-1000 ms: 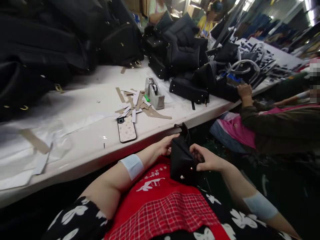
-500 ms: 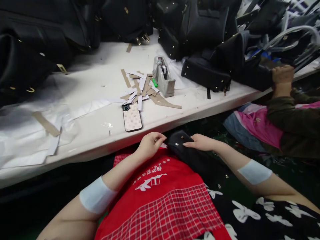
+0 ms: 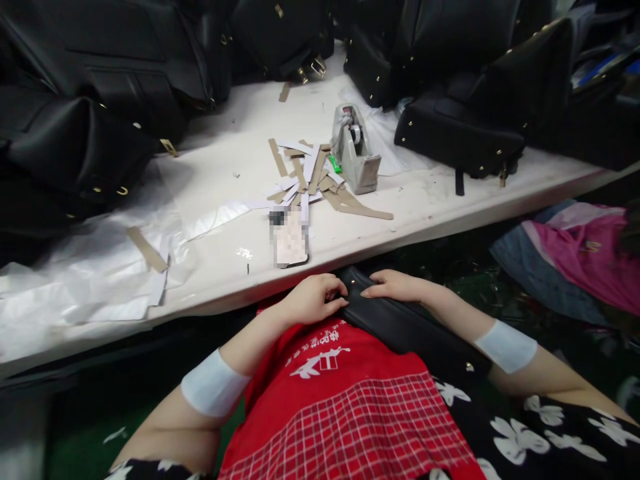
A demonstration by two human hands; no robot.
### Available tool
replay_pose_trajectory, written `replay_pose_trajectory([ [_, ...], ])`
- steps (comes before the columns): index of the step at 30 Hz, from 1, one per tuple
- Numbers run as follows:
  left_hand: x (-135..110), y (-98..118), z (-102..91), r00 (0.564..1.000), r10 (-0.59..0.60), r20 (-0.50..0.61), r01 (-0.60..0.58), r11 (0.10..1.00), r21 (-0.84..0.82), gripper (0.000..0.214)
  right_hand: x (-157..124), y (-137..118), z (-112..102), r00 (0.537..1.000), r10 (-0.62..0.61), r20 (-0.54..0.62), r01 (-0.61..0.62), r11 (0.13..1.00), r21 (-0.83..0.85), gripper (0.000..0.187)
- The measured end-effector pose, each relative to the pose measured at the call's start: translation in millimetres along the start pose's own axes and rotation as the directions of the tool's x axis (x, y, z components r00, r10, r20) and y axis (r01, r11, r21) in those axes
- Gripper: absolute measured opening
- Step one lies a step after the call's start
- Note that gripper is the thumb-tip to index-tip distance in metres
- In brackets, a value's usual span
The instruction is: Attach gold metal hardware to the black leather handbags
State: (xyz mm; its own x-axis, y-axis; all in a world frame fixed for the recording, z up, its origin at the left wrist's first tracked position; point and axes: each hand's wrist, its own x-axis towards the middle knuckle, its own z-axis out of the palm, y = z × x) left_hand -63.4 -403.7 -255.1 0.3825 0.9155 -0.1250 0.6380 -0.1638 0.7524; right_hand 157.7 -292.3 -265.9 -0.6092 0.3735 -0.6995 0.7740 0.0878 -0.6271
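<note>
A black leather bag with small metal studs lies across my lap, its far end against the table edge. My right hand grips that end, thumb on top and the other fingers hidden underneath. At the bag's left edge, my left hand has its fingers curled in a pinch on the leather. Whether anything small is between those fingertips is hidden. Just beyond my hands, a phone, partly pixelated, rests on the white table.
Beyond the phone are a pile of brown and white strips and a grey tape dispenser. Several black bags line the back and sides. Plastic sheeting covers the left. A person's pink clothing shows at right.
My left hand has closed in on the bag's edge, and the bag now lies flatter. The view has shifted, so the table things appear farther right. The other person's hand has left view.
</note>
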Motion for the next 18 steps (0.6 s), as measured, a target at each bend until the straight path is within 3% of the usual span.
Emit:
replay_pose_trajectory([
  [4,9,-2,-0.8,0.992,0.061,0.107,-0.059,0.998,-0.021,0.01,1,-2,-7,1.0,-0.015,0.022,0.016,0.999,-0.036,0.045],
  [6,12,-3,1.9,0.993,0.029,0.115,-0.027,0.999,-0.019,0.011,0,-3,-9,0.999,-0.004,0.036,0.005,1.0,-0.028,0.045],
  [12,14,-9,10.9,0.994,-0.092,0.066,0.088,0.994,0.058,0.018,7,6,-16,0.996,-0.057,0.07,0.059,0.998,-0.033,0.05],
  [18,-1,-9,-7.5,0.984,-0.177,0.015,0.177,0.984,-0.029,0.026,-13,15,-35,0.994,-0.101,0.052,0.105,0.99,-0.093,0.074],
])
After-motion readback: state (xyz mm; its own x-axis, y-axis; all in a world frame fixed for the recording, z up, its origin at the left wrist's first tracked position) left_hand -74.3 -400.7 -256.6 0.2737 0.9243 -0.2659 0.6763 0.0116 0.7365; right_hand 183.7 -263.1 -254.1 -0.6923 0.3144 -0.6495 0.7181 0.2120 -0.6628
